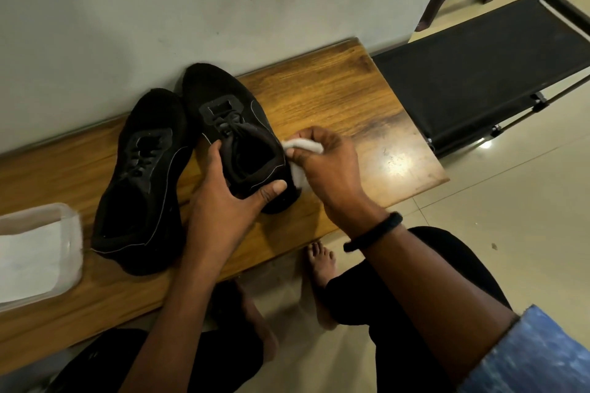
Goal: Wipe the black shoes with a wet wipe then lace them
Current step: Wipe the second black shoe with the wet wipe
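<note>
The wooden bench (319, 99) ran along the wall and carried both black shoes side by side, toes toward the wall. The shoe on the left (140, 182) lay untouched, just beside a clear tub of wipes (41, 252) that the frame's left edge cut off. The left hand (230, 198) gripped the other shoe (230, 118) at its heel, thumb across the back and fingers on the inner collar. The right hand (329, 163) pinched a bunched wet wipe (303, 145) against that shoe's outer side.

That heel sat close to the bench's front edge, so a hard stroke could probably twist the shoe out of the grip and onto the floor. The wipe, wadded so small, might miss patches.

The right hand covered the spot being wiped. Black laces on black uppers were hard to read, and whether the left-side shoe was fully laced could not be told.
</note>
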